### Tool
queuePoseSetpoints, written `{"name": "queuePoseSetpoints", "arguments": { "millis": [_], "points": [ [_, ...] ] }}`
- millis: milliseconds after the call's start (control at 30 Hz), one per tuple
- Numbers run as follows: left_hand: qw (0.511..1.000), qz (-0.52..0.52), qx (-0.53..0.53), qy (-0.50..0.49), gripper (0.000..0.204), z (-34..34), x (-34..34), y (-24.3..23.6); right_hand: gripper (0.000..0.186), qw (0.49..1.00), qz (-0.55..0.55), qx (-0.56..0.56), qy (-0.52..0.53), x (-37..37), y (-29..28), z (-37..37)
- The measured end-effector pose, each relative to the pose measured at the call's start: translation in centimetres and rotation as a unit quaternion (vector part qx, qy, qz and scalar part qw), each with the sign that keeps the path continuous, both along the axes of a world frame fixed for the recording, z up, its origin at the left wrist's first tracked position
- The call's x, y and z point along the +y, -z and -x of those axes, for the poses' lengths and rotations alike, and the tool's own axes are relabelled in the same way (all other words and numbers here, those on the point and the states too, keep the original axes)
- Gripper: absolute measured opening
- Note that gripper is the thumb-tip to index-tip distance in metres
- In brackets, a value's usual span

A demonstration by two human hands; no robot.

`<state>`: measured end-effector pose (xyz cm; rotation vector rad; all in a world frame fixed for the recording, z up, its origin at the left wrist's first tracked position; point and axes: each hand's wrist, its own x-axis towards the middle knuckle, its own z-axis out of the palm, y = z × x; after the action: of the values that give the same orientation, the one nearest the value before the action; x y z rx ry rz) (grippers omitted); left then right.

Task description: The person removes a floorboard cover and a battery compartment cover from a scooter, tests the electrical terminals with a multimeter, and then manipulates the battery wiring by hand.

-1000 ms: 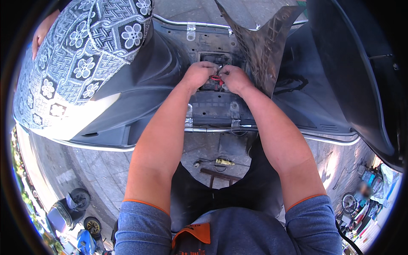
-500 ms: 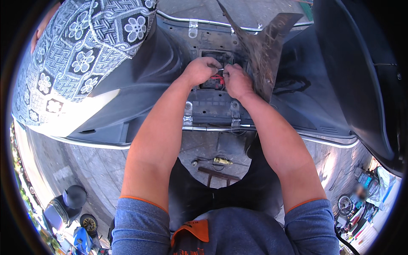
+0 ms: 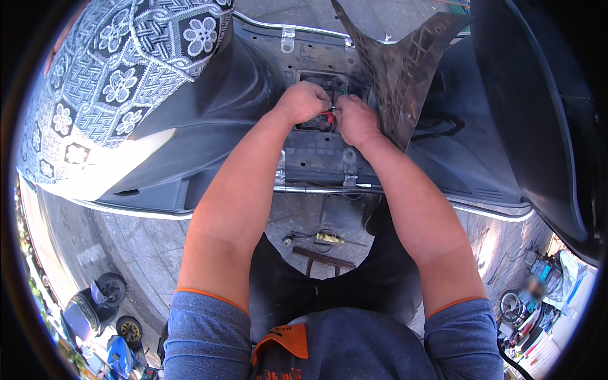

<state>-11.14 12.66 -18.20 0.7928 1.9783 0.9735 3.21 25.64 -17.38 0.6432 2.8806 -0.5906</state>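
My left hand [image 3: 306,102] and my right hand [image 3: 358,121] meet over a rectangular opening in the scooter's floor frame [image 3: 316,154]. Thumb and fingers of each hand are pinched together. Between the fingertips is a small thin piece, too small and covered to name. Just below them a red wire [image 3: 329,118] shows inside the battery compartment [image 3: 308,126], along with dark parts. My right hand lies close to a dirty ribbed plastic panel [image 3: 411,73], which stands tilted up beside the opening.
A black-and-white flowered cover [image 3: 120,85] drapes the scooter's left part. Metal brackets [image 3: 350,166] stick up along the frame. On the paving below lie a yellow-handled screwdriver [image 3: 329,238] and a rusty metal bar frame [image 3: 322,259]. Other vehicles [image 3: 85,311] stand at left.
My hands stay at the opening, with the fingertips shifted slightly. The ribbed panel appears farther right and leans more openly. The view has moved a little.
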Motion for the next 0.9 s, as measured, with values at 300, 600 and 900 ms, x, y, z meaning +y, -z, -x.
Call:
{"name": "queuePoseSetpoints", "arguments": {
  "millis": [300, 600, 900],
  "points": [
    [0.999, 0.007, 0.036, 0.028, 0.020, 0.10, 0.18, 0.30, 0.021, 1.000, 0.026, -0.014, 0.003, -0.06, -0.53, 0.23],
    [0.999, 0.021, 0.021, 0.024, 0.020, -0.05, 0.54, 0.33, 0.023, 0.999, -0.011, -0.022, -0.021, -0.27, -0.63, 0.18],
    [0.998, 0.016, 0.064, 0.025, 0.015, -0.47, 0.79, 0.36, 0.024, 0.999, -0.013, -0.029, -0.016, -0.16, -0.78, 0.36]
  ]
}}
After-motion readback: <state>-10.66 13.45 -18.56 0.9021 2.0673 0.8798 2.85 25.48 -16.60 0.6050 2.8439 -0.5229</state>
